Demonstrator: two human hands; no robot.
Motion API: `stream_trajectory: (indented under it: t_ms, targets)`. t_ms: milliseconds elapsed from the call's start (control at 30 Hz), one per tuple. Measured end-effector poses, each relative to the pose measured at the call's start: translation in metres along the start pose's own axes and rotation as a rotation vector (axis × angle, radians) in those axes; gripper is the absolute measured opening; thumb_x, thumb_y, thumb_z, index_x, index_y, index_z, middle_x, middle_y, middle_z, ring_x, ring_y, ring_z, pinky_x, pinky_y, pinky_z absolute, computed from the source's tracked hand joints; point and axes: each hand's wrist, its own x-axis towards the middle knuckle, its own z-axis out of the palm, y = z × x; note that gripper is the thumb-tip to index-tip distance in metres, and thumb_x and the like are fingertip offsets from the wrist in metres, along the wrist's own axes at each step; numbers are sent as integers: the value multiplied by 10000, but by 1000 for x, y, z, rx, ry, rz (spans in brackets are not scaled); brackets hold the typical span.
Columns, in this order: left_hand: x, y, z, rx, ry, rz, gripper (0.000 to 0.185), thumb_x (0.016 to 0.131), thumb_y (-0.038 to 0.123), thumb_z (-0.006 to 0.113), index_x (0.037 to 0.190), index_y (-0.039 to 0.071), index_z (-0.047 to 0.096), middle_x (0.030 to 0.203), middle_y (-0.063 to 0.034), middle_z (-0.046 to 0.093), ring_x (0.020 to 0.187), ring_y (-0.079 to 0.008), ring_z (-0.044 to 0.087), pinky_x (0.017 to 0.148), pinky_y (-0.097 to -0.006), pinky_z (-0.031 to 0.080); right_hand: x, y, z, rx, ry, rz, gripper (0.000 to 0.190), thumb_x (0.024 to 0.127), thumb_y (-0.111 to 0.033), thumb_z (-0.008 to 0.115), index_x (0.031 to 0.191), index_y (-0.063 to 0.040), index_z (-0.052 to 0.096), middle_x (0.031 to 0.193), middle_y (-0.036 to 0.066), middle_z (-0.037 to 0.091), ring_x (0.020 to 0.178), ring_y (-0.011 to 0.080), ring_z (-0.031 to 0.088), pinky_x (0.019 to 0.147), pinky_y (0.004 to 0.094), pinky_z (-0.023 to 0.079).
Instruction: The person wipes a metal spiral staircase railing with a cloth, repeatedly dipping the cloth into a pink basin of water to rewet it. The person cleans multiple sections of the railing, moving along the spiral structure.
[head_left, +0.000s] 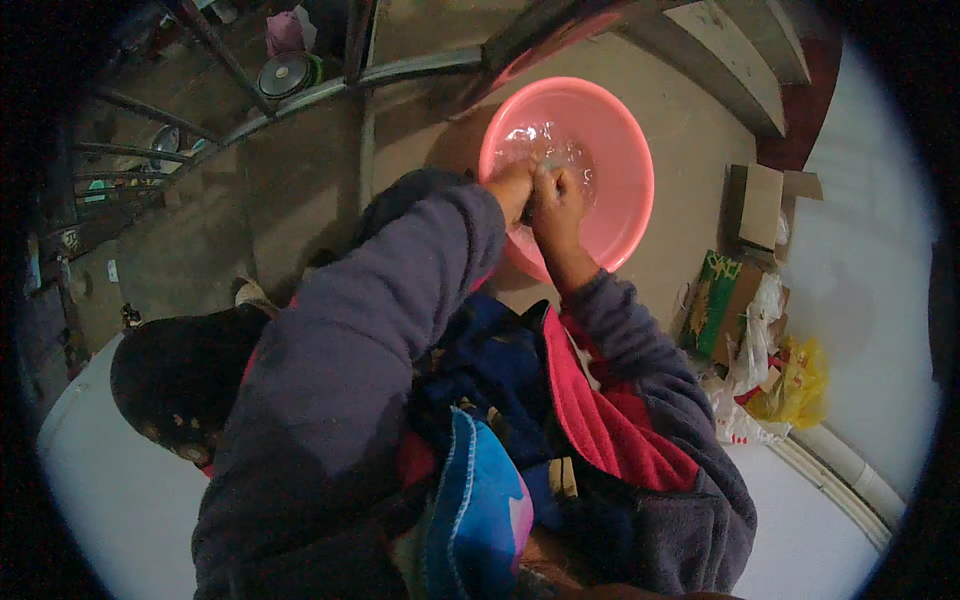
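A pink plastic basin (626, 217) stands on the floor in front of me, with bubbly water (551, 142) inside it. Both hands are over the water, pressed close together at the basin's near left part. My left hand (513, 189) is curled, its fingertips partly covered by the other hand. Right beside it, my right hand (559, 204) is closed in a fist. Between them shows a bit of a small dark wet item (527, 215), probably cloth; most of it is hidden by the fingers.
A metal rack (300, 101) with a round lid (286, 73) stands at upper left. Along the right wall are an open cardboard box (761, 206), a green carton (712, 300), and white and yellow plastic bags (795, 382). Pipes (840, 480) run along the wall's foot.
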Motion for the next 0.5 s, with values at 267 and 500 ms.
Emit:
stream_trajectory:
  t_ms: [267, 500]
  targets:
    - [12, -5, 4, 425, 180, -66, 470, 997, 483, 416, 1235, 116, 589, 1000, -74, 627, 765, -240, 558, 549, -441, 395, 86, 144, 1, -266, 206, 137, 409, 967, -365, 647, 1012, 42, 655, 962, 171, 685, 884, 243, 640, 786, 377, 509]
    - [44, -17, -12, 550, 212, -57, 589, 998, 481, 377, 1301, 9, 556, 1139, -150, 621, 877, -310, 610, 619, -509, 449, 94, 158, -17, -168, 327, 63, 498, 942, -398, 701, 1119, 63, 639, 1023, 189, 700, 888, 288, 671, 812, 422, 531]
